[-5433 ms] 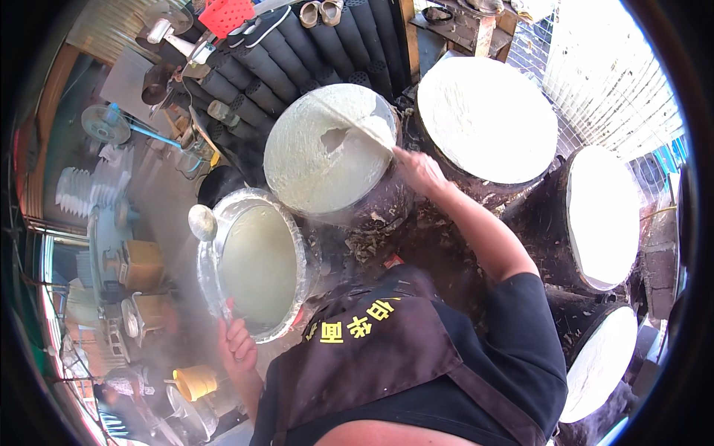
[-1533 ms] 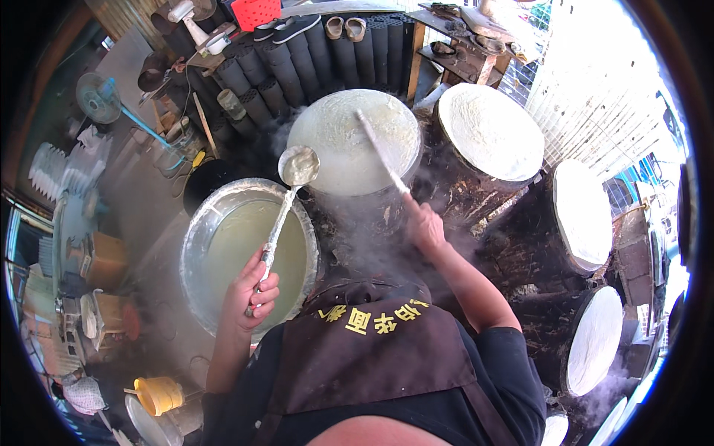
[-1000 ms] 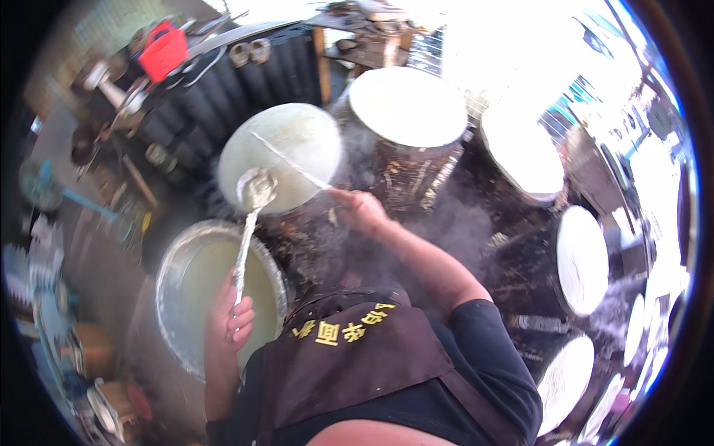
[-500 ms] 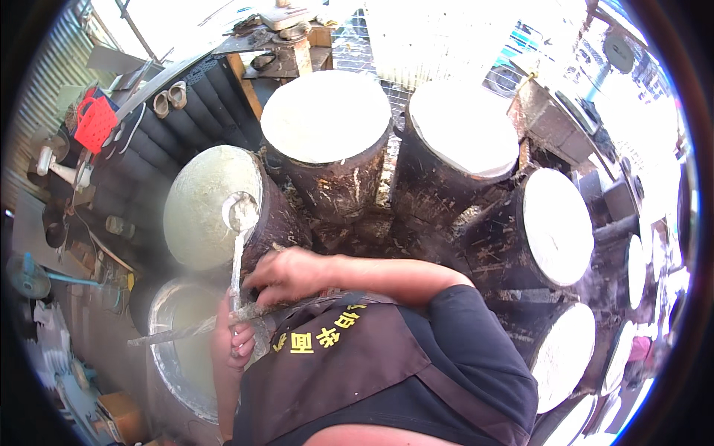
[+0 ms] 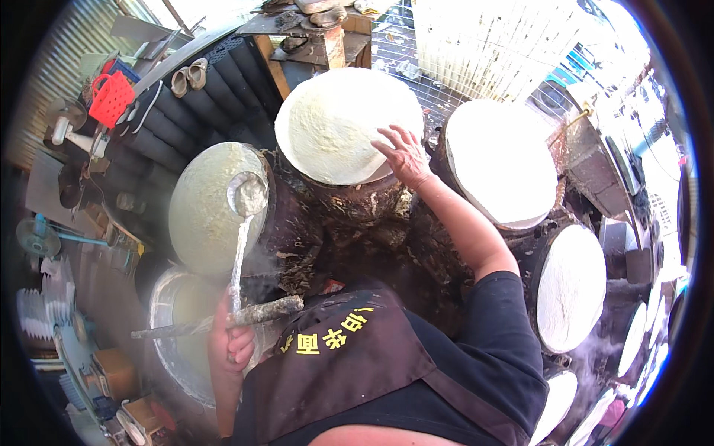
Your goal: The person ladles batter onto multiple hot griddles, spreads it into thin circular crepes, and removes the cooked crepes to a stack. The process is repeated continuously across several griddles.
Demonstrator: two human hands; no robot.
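My left hand [image 5: 230, 343] grips a long ladle whose bowl of white batter [image 5: 251, 195] hangs over a pale, coated round griddle [image 5: 195, 215]. A crusted stick [image 5: 271, 311] crosses the ladle handle at that hand, above a metal pot of pale liquid [image 5: 156, 312]; whether my fingers also hold the stick, I cannot tell. My right hand [image 5: 401, 156] is open, fingers spread and slightly bent, over the lower right edge of the middle white-coated round top [image 5: 323, 123]. Whether its fingertips touch the coating is unclear.
More white-topped dark drums [image 5: 498, 156] curve round to my right, with steam among them. Behind are stacked black cylinders [image 5: 227, 89], a red basket [image 5: 111, 100], a wooden shelf [image 5: 349, 48] and wire mesh. A fan [image 5: 39, 236] and cardboard boxes [image 5: 115, 372] sit at left.
My right hand has left the stick, which now lies across the ladle handle, and moved up and rightward to the middle top, its fingers opening. My view has turned rightward since the older frames.
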